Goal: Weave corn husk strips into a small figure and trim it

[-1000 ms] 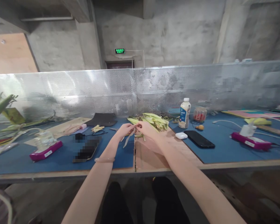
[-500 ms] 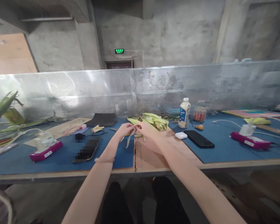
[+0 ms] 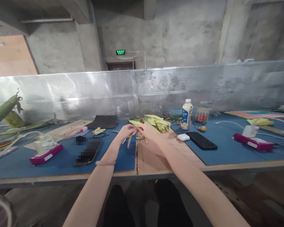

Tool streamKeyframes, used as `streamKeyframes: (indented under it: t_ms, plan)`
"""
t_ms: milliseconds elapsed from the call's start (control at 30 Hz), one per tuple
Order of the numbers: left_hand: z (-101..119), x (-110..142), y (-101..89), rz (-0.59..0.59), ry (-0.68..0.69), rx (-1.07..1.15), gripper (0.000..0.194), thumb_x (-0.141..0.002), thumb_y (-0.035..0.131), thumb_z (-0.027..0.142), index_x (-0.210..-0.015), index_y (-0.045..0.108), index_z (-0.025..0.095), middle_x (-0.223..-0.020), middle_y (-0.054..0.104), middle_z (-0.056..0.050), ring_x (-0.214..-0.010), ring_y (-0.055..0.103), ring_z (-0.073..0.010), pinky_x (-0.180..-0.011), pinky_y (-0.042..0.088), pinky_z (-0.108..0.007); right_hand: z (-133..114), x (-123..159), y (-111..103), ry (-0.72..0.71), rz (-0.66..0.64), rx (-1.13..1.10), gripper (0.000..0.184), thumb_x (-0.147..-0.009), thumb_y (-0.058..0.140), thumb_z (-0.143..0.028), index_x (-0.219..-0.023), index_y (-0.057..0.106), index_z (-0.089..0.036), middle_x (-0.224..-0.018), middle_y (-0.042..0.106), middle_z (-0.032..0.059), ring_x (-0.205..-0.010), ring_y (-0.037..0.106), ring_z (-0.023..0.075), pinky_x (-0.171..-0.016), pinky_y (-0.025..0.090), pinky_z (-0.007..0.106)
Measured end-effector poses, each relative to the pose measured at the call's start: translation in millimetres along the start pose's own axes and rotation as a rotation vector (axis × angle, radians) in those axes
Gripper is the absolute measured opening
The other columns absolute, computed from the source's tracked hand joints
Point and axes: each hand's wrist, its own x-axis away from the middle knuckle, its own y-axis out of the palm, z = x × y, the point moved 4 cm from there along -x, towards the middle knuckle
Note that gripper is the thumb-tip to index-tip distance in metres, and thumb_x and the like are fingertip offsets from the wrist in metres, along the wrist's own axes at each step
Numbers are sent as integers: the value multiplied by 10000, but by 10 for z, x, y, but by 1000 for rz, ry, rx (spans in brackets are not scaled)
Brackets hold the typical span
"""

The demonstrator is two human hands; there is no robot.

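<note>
Left hand (image 3: 127,130) and right hand (image 3: 144,129) pinch a pale strip (image 3: 129,142) together, probably for fine control; husks (image 3: 158,123) lie within reach.

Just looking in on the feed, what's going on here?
A person's left hand and right hand are close together, fingertips pinching what looks like a pale thin strip; its loose part hangs below the left hand. A pile of pale green husks lies just beyond the right hand. Farther right, a bottle stands upright, and a black phone lies nearer the person.
</note>
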Motion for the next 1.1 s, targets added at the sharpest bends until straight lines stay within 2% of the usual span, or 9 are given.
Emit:
streamKeyframes:
  t_ms: [333, 667, 967, 1100]
  plan:
    - [39, 27, 14, 15, 10, 51, 235, -859, 526, 277, -1039, 556, 130, -993, 600, -62, -819, 600, -165, -701, 515, -348, 59, -8, 43, 27, 2, -1, 211, -886, 491, -300, -912, 580, -111, -847, 593, 30, -770, 573, 125, -727, 483, 317]
    - [64, 48, 11, 23, -5, 97, 232, -860, 525, 275, -1037, 555, 129, -977, 601, -58, -793, 601, -157, -679, 518, -334, 58, -10, 62, -17, 30, -11, 204, -879, 500, -299, -894, 580, -112, -853, 590, 32, -776, 567, 126, -729, 477, 315]
    - [15, 6, -1, 20, 12, 158, 253, -862, 522, 275, -1070, 541, 134, -997, 597, -63, -804, 601, -162, -685, 519, -340, 75, -23, 90, -42, 69, 52, 181, -881, 497, -255, -969, 579, -120, -980, 582, 54, -924, 552, 162, -828, 453, 373]
    - [14, 1, -2, 42, 25, 143, 252, -861, 523, 274, -1070, 542, 134, -1008, 593, -65, -818, 599, -166, -696, 517, -347, 107, -27, 114, 2, 62, 80, 198, -883, 492, -282, -970, 579, -127, -990, 578, 60, -919, 551, 162, -819, 457, 371]
